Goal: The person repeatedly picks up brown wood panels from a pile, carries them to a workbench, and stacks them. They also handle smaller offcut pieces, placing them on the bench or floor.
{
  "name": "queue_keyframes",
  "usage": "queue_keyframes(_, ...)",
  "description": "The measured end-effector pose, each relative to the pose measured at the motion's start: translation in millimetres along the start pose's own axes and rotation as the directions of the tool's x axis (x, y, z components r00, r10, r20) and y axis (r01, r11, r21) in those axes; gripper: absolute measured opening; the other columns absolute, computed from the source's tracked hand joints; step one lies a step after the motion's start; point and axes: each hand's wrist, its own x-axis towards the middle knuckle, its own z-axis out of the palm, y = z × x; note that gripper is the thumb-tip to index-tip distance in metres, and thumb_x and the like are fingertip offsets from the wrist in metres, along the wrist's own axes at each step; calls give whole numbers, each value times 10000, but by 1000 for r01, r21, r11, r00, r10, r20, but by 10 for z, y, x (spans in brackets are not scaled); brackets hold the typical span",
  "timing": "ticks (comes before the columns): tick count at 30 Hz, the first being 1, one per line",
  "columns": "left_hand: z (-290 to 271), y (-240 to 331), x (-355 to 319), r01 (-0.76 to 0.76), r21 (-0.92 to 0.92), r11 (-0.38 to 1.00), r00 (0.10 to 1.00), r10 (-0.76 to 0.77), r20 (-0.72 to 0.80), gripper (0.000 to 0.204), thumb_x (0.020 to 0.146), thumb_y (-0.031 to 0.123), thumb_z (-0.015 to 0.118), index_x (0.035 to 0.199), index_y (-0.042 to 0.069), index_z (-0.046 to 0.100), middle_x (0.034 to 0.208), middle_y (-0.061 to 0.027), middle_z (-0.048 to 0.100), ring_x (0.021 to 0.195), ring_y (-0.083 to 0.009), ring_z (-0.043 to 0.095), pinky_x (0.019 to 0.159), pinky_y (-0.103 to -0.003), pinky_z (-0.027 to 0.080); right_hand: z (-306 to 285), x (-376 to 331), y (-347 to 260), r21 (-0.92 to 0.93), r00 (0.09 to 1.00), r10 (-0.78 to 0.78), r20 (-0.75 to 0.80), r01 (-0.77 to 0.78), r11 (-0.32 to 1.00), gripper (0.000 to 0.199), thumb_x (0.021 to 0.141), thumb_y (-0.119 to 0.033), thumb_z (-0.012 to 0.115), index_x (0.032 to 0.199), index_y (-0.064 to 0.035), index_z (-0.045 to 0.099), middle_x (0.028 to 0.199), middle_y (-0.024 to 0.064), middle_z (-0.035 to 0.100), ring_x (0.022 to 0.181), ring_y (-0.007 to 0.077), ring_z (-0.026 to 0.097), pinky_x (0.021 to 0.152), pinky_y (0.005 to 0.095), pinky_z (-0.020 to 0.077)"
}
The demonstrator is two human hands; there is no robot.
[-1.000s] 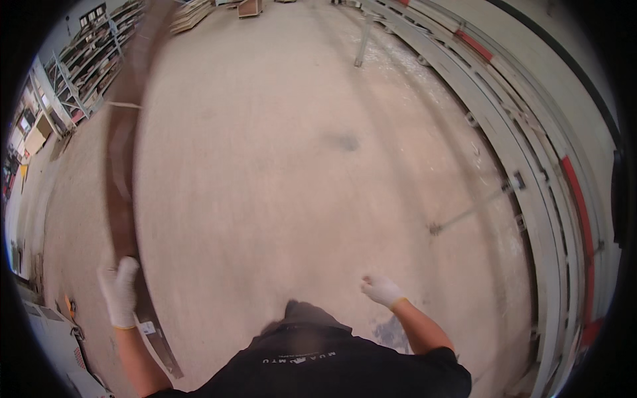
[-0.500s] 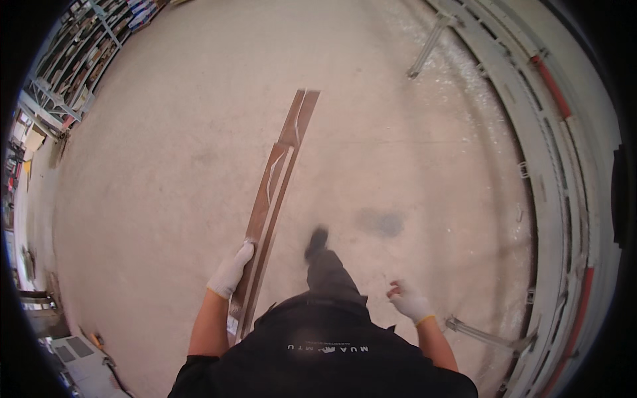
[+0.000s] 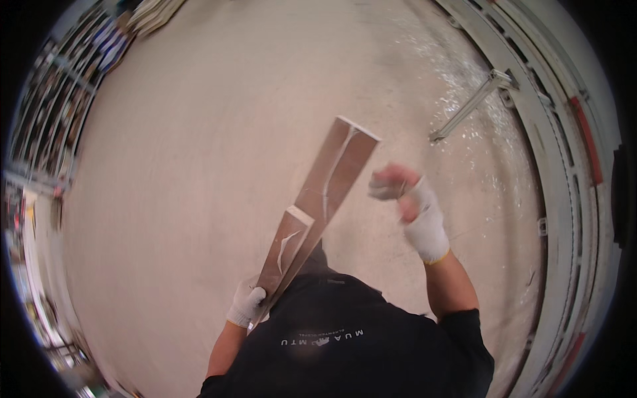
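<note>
Two flat brown boards lie against each other, slanting up and to the right in front of me. The longer board (image 3: 348,166) reaches farther out, and the shorter board (image 3: 273,265) rests on its left side nearer to me. Wavy whitish streaks run along both. My left hand (image 3: 247,302), in a white glove, grips the pair near their close end, which my body partly hides. My right hand (image 3: 410,205), in a white glove with bare fingertips, is raised beside the far end, apart from the boards. Its fingers are bent and somewhat blurred, spread from the thumb, holding nothing.
A long grey metal frame (image 3: 557,199) with red parts runs along the right, and a metal leg (image 3: 468,106) juts from it over the floor. Shiny bits litter the floor there. Loaded shelves (image 3: 53,113) stand far left, beside stacked pale sheets (image 3: 154,14).
The boards' far end has swung right and come closer to me. My right hand has risen from beside my hip toward that end. The surroundings have shifted as I move.
</note>
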Motion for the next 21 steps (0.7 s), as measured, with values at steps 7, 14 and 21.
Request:
queue_keyframes(7,347,1907,2995,-101,27,994,969,92,231,388,925,375,723,1078,19,696,968,-10,677,859,-121,626,728,-294,519,-1256,2947,45,-27,958,89,-272,-100,995,721,1035,-323,681,1606,-2,380,1399,118,600,1193,199,619,992,337,517)
queue_keyframes(14,702,3683,5991,-41,176,983,968,-4,251,349,885,278,643,1099,12,718,921,16,655,804,-90,571,684,-292,480,-2615,6066,715,-1,905,23,-426,-26,1000,682,966,-89,730,1586,-36,453,1385,54,584,1189,137,553,987,288,487)
queue_keyframes(21,1204,4878,7955,-35,353,935,975,-45,216,381,922,319,589,1072,-2,729,864,11,649,760,-84,555,649,-279,462,-3946,8217,1071,-223,960,63,-271,-126,967,534,963,-97,753,1460,-16,574,1172,29,706,1008,107,656,808,270,534)
